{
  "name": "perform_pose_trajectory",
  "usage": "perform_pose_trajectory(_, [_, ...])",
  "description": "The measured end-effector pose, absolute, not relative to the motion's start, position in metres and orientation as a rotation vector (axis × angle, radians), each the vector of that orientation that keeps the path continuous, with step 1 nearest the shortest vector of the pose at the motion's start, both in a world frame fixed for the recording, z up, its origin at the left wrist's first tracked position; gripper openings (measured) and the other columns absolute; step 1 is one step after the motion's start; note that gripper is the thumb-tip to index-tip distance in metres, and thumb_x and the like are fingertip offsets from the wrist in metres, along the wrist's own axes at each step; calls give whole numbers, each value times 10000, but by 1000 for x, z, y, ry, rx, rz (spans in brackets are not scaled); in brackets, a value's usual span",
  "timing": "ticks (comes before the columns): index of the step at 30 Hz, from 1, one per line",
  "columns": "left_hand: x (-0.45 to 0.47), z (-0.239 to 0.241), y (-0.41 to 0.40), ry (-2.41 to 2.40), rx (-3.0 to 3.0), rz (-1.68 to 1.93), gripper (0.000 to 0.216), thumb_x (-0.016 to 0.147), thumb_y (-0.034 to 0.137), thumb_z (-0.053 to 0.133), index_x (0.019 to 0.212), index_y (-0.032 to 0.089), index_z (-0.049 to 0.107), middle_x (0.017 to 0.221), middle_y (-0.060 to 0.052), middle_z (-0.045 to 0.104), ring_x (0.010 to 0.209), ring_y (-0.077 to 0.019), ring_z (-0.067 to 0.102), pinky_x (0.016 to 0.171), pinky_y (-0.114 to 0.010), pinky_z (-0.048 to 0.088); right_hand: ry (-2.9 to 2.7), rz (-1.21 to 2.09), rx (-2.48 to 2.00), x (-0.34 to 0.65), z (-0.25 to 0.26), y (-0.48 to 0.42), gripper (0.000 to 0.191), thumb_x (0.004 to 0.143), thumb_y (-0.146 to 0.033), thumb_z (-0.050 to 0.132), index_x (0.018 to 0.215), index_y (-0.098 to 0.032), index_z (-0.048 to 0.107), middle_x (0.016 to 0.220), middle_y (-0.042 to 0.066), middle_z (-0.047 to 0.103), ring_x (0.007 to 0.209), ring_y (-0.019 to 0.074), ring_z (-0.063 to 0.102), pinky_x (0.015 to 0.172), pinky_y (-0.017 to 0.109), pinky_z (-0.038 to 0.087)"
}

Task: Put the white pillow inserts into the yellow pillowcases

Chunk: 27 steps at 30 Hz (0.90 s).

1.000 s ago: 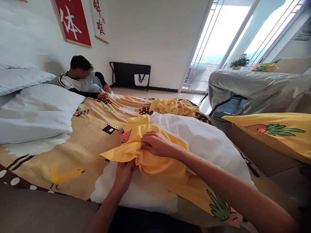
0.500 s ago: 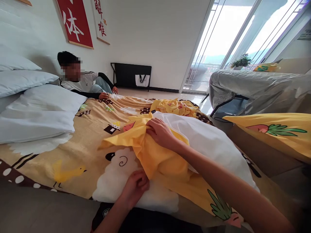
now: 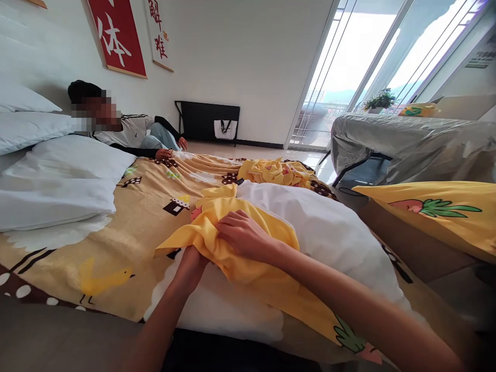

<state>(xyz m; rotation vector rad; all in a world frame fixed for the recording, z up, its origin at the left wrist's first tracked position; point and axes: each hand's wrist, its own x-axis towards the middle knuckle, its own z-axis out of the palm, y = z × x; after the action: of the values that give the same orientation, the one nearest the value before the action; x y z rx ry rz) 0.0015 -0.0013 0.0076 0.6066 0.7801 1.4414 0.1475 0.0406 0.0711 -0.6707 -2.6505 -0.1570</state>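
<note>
A yellow pillowcase (image 3: 251, 268) with carrot prints lies bunched on the bed, partly over the near end of a white pillow (image 3: 325, 222). My right hand (image 3: 246, 235) rests on top of the bunched cloth, its fingers curled into a fold. Lower and to the left, my left hand (image 3: 192, 266) reaches in under the pillowcase's edge; the fabric hides its fingers. The left corner of the cloth spreads flat toward the left, and the far half of the white pillow is bare.
The patterned blanket (image 3: 132, 222) covers the bed. White pillows (image 3: 70, 181) are stacked at left, near a person (image 3: 132, 129) sitting beside the bed. A crumpled yellow cloth (image 3: 275, 170) lies at the far edge. At right are a yellow carrot-print pillow (image 3: 457, 206) and a plastic-covered table (image 3: 395, 134).
My left hand has moved up and forward, under the pillowcase's edge. My right hand has come slightly nearer and left, with the cloth shifting under it. The seated person's head has leaned left.
</note>
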Motion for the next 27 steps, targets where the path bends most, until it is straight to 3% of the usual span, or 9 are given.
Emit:
perform_pose_trajectory(4, [-2, 4, -2, 793, 556, 1562, 485, 695, 95, 623, 1162, 222, 598, 1041, -38, 678, 983, -184, 614, 816, -269, 522, -2756, -340, -582, 156, 61, 26, 266, 958, -191, 374, 1132, -107, 556, 1079, 125, 637, 1008, 203, 547, 856, 345, 393])
perform_pose_trajectory(8, [-12, 7, -2, 857, 511, 1599, 477, 724, 113, 637, 1189, 206, 593, 1047, -61, 688, 990, -198, 626, 823, -276, 533, -2636, -366, -684, 176, 59, 22, 344, 947, -228, 411, 1270, -130, 480, 1233, 141, 584, 1149, 218, 501, 939, 376, 377])
perform_pose_trajectory(12, [-22, 15, 2, 836, 368, 1634, 401, 819, 156, 541, 1216, 192, 585, 1024, -59, 698, 896, -176, 658, 753, -258, 559, -2552, -453, -923, 205, 42, 31, 223, 930, -279, 463, 1061, -140, 579, 1009, 124, 634, 956, 231, 550, 846, 381, 397])
perform_pose_trajectory(16, [-27, 21, 11, 651, 221, 1577, 410, 868, 137, 431, 1252, 200, 558, 985, -70, 716, 893, -219, 674, 739, -320, 575, -2690, -541, -967, 233, 18, 36, 181, 925, -147, 446, 795, -167, 571, 811, 66, 603, 794, 190, 528, 750, 326, 360])
perform_pose_trajectory(24, [-31, 28, 17, 505, 198, 1586, 403, 898, 154, 384, 1264, 206, 544, 1024, -72, 716, 1020, -243, 644, 782, -345, 571, -2611, -672, -837, 267, 62, 17, 254, 944, -133, 386, 740, -178, 530, 690, 25, 551, 630, 146, 458, 728, 299, 330])
perform_pose_trajectory(27, [-25, 36, 13, 522, 237, 1623, 388, 930, 213, 337, 1246, 196, 561, 1021, -80, 714, 1030, -240, 640, 775, -337, 577, -2741, -494, -862, 270, 68, 3, 214, 927, -119, 410, 773, -187, 541, 709, 20, 576, 659, 145, 496, 745, 294, 342])
